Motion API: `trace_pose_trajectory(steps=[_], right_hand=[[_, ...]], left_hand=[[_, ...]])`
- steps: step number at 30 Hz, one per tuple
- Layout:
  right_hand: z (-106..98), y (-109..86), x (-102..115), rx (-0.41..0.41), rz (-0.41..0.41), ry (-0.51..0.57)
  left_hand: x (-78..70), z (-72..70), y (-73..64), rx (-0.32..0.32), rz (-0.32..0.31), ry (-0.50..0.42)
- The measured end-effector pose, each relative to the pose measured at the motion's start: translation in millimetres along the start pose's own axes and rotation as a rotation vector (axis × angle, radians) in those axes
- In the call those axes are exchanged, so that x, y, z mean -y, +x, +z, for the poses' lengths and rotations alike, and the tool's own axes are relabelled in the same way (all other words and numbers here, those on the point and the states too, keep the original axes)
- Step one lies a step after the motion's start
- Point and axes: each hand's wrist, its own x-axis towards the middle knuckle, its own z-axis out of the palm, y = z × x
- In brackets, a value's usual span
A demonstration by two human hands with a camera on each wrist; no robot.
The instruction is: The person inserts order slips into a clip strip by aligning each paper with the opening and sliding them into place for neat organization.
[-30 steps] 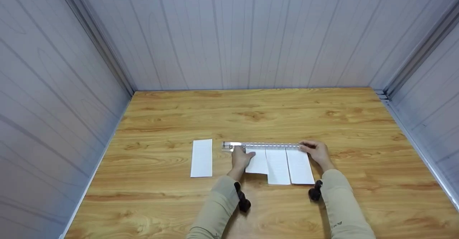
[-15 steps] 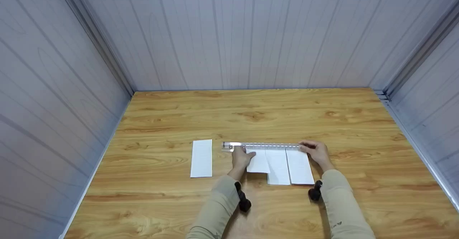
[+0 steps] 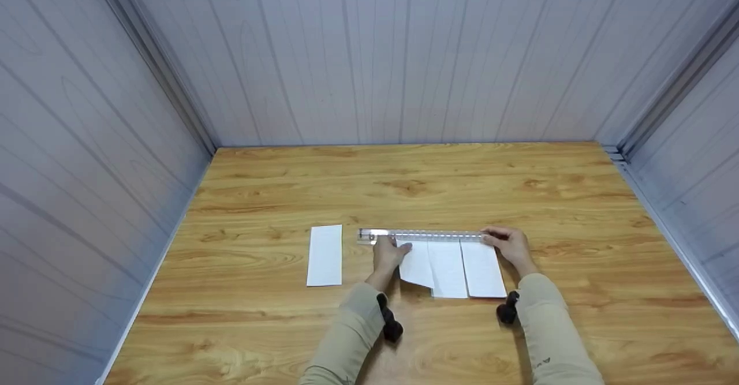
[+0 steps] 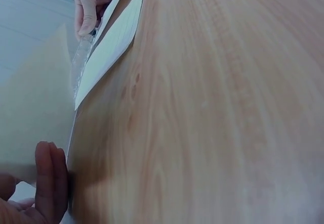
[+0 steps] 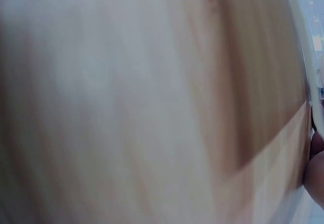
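Note:
A clear ruler [image 3: 433, 235] lies across the top edges of three white paper strips. My right hand [image 3: 511, 247] pinches the ruler's right end, by the top of the right strip [image 3: 484, 269]. At the ruler's left part, my left hand [image 3: 388, 256] has its fingers against the ruler and holds the left strip [image 3: 414, 265] with its thumb over it. That strip is raised, its lower edge slanting over the middle strip [image 3: 447, 269]. In the left wrist view the lifted paper [image 4: 35, 102] stands up behind the fingers [image 4: 45, 178]. The right wrist view shows little of the right hand [image 5: 316, 176].
A separate white paper strip [image 3: 324, 255] lies on the wooden table [image 3: 404, 189] to the left of the hands. Pale panel walls [image 3: 375, 56] stand at the back and both sides. A dark wrist-worn device [image 3: 391, 321] hangs at each sleeve.
The left strip's lower edge has changed from nearly level to slanted, its right corner dropping towards me. Both hands and the ruler keep their places.

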Motion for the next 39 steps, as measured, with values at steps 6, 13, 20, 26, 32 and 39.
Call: trace_pose_trajectory(steps=[6,13,20,26,32,39], right_hand=[[0,-0.5,1,-0.004,0.015,-0.006],[-1,-0.7,0,0.002,0.041,0.012],[-2,-0.8,-1,0.013,0.06,0.004],[-1,-1.0,0,0.005,0.028,0.004],[0,-1.1,0,-0.002,0.019,0.005],[0,-0.4,0,-0.007,0.019,0.059]], left_hand=[[-2.7,-7.6,-1.4,0.003,0.079,0.042],[24.8,-2.9,20.4,0.031,0.124,0.069],[101.5,34.4,71.2,-0.06,0.215,0.097],[31.7,-19.5,21.2,0.053,0.097,0.031],[9.0,-44.1,0.6,0.06,0.098,0.038],[14.5,-56.1,2.7,0.035,0.148,-0.004]])
